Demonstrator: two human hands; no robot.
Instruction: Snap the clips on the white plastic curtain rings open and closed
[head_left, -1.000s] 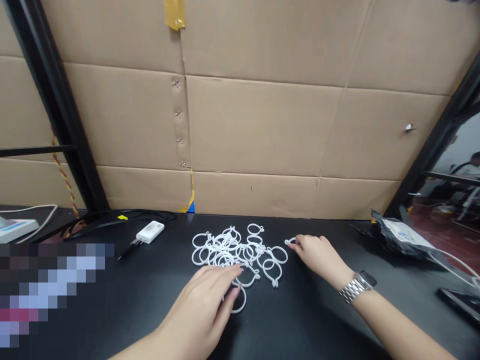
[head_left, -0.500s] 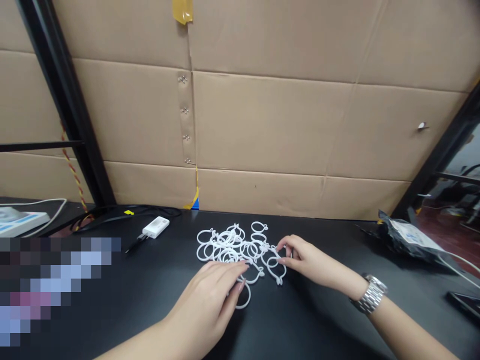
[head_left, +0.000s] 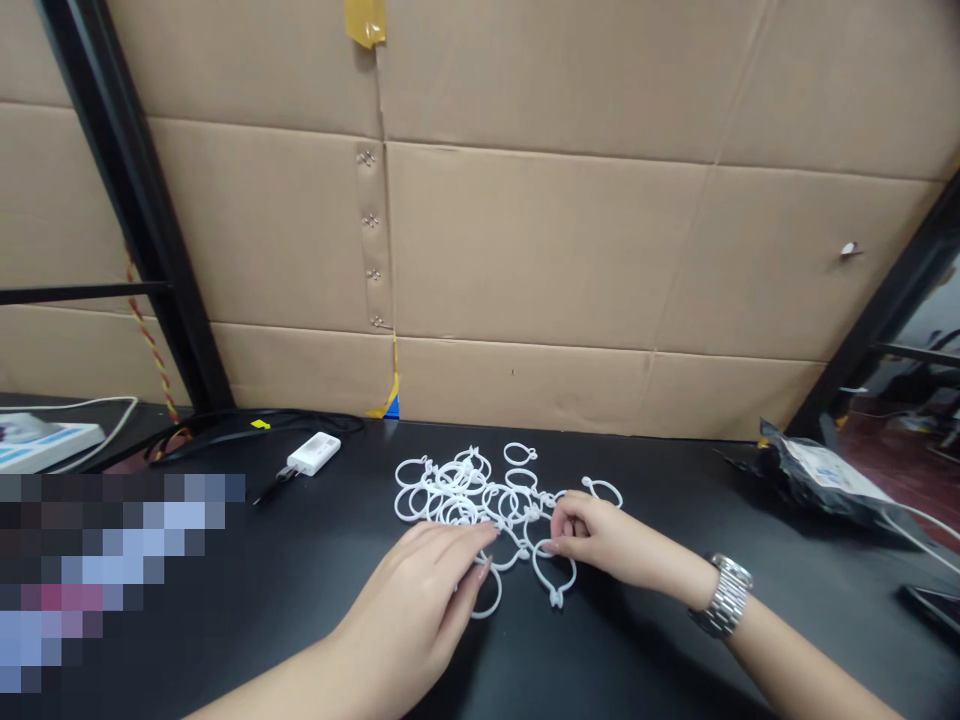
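Observation:
A pile of white curtain rings [head_left: 450, 480], each with a small eyelet, lies on the black table. My left hand [head_left: 424, 590] rests over the pile's near edge, its fingers stretched out and the thumb apart from them. One curtain ring shows partly beneath that thumb. At the pile's right side, my right hand [head_left: 581, 530] has its fingers curled and pinched at the top of a single curtain ring [head_left: 556, 590], whose eyelet points toward me. Another loose ring [head_left: 606, 490] lies just beyond the right hand. The left palm hides some rings.
A white charger plug [head_left: 315, 453] with a black lead lies left of the pile. Farther left is a white power strip [head_left: 52, 447]. A black plastic bag [head_left: 817, 470] and a dark phone-like object [head_left: 934, 610] are on the right. Cardboard [head_left: 540, 240] walls off the back.
A ring now lies apart, to the right behind my right hand. My right hand has moved slightly nearer to me, and the ring at its fingertips has shifted nearer too. My left hand stays put.

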